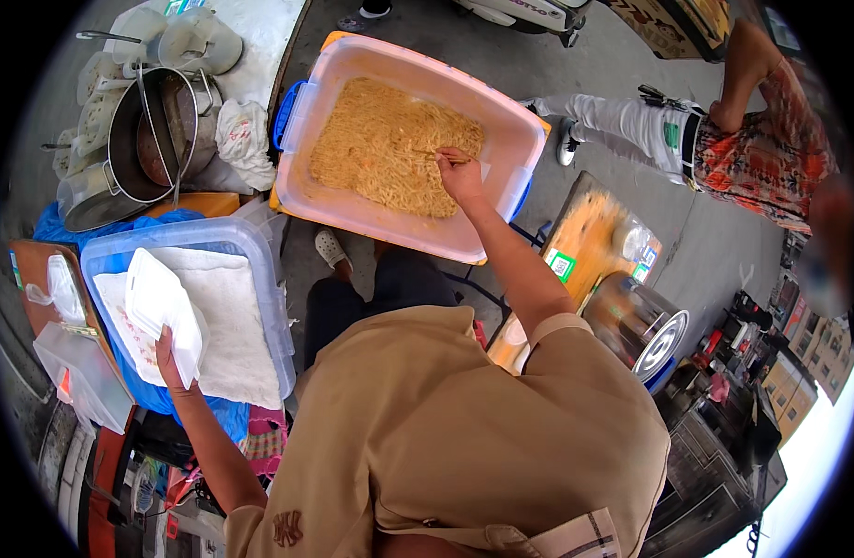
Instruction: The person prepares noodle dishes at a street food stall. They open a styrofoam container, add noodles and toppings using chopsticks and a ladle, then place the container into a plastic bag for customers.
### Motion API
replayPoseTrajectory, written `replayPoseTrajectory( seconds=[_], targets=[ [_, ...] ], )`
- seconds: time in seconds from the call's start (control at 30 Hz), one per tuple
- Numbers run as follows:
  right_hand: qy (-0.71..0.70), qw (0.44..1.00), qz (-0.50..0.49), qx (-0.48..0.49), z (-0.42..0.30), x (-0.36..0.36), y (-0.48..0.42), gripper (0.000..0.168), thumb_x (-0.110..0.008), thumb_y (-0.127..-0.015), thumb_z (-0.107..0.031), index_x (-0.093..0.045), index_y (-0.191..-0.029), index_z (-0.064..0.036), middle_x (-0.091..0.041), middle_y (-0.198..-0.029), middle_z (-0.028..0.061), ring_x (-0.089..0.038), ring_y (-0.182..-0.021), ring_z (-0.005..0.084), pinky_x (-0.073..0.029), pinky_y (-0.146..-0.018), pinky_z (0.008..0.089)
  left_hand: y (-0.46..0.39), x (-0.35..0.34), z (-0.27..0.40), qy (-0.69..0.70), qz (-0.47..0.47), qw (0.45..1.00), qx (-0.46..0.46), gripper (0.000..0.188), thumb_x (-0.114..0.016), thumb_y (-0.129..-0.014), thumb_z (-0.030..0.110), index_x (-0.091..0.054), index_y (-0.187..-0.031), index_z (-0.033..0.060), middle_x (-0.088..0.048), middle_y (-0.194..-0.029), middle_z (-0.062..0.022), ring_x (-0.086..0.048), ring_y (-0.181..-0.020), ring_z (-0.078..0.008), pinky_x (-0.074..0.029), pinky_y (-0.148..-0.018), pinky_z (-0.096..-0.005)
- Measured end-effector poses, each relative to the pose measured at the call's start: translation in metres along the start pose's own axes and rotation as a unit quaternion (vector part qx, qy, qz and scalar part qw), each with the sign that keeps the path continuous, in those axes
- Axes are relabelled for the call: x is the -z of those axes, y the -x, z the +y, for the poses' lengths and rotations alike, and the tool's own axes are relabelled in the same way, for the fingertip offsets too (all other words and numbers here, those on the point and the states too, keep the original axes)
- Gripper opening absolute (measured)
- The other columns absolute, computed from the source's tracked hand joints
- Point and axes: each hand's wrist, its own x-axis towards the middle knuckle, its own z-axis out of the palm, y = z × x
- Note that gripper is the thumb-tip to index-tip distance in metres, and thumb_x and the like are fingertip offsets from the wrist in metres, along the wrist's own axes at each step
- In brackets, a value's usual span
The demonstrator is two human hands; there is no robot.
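Observation:
My right hand (460, 173) grips thin chopsticks (427, 153), their tips at a mass of pale yellow noodles (371, 139). The noodles cover the floor of a large pinkish plastic tub (427, 70) with blue handles. Out to the left, my left hand (170, 363) holds a white foam clamshell box (163, 289) by its lower end. Its lid is raised, and its inside cannot be made out. Under the box is a translucent plastic bin (282, 349) with white cloth (224, 307) laid over it.
Upper left, a deep metal pot (120, 167) stands among plastic pitchers (200, 45) and a crumpled cloth (244, 139). On the right, a wooden table (580, 223) bears a shiny steel canister (625, 317). A person (747, 150) stands beyond it. A scooter (531, 10) is at the top.

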Motion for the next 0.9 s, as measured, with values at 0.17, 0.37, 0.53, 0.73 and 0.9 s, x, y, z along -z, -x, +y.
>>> replayPoseTrajectory(
  seconds=[0.17, 0.37, 0.53, 0.73, 0.9],
  targets=[
    [-0.045, 0.990, -0.128, -0.044, -0.022, -0.035, 0.074, 0.019, -0.070, -0.093, -0.019, -0.074, -0.101, -0.002, -0.075, -0.088, 0.0157, -0.073, -0.078, 0.0269, -0.058, -0.074, 0.0357, 0.005, -0.004, 0.000, -0.007, -0.017, 1.000, -0.003, 0.054, -0.068, -0.097, 0.027, -0.054, -0.141, -0.0023, -0.065, -0.131, -0.0129, -0.064, -0.118, -0.0247, -0.049, -0.104, -0.0367],
    [0.058, 0.992, -0.102, 0.036, -0.047, -0.067, 0.025, 0.023, -0.068, -0.094, -0.026, -0.075, -0.103, -0.007, -0.074, -0.100, 0.0172, -0.072, -0.089, 0.0316, -0.056, -0.082, 0.0404, 0.010, -0.011, 0.006, -0.028, -0.034, 0.999, -0.012, 0.064, -0.067, -0.098, 0.030, -0.045, -0.149, -0.0016, -0.061, -0.135, -0.0144, -0.062, -0.120, -0.0261, -0.050, -0.103, -0.0363],
    [0.260, 0.922, -0.248, 0.145, -0.054, -0.107, 0.003, 0.024, -0.068, -0.094, -0.029, -0.076, -0.106, -0.010, -0.074, -0.107, 0.0180, -0.070, -0.098, 0.0356, -0.055, -0.089, 0.0435, 0.009, -0.008, 0.006, -0.014, -0.039, 0.999, -0.012, 0.061, -0.065, -0.099, 0.028, -0.044, -0.149, -0.0014, -0.063, -0.132, -0.0158, -0.066, -0.114, -0.0262, -0.056, -0.097, -0.0368],
    [0.330, 0.904, -0.267, 0.046, -0.050, -0.047, -0.001, 0.024, -0.068, -0.094, -0.028, -0.077, -0.104, -0.009, -0.075, -0.100, 0.0166, -0.071, -0.096, 0.0342, -0.056, -0.086, 0.0402, 0.014, -0.007, 0.004, 0.021, -0.072, 0.997, -0.012, 0.051, -0.063, -0.101, 0.025, -0.051, -0.143, -0.0013, -0.066, -0.128, -0.0136, -0.067, -0.112, -0.0236, -0.054, -0.098, -0.0352],
    [0.112, 0.975, -0.154, -0.112, 0.009, -0.039, 0.000, 0.020, -0.070, -0.094, -0.022, -0.075, -0.102, -0.005, -0.075, -0.095, 0.0120, -0.072, -0.090, 0.0260, -0.057, -0.080, 0.0357, 0.014, -0.006, 0.004, 0.028, -0.080, 0.996, -0.010, 0.052, -0.063, -0.101, 0.025, -0.050, -0.144, -0.0020, -0.066, -0.129, -0.0143, -0.067, -0.113, -0.0241, -0.054, -0.099, -0.0358]
  ],
)
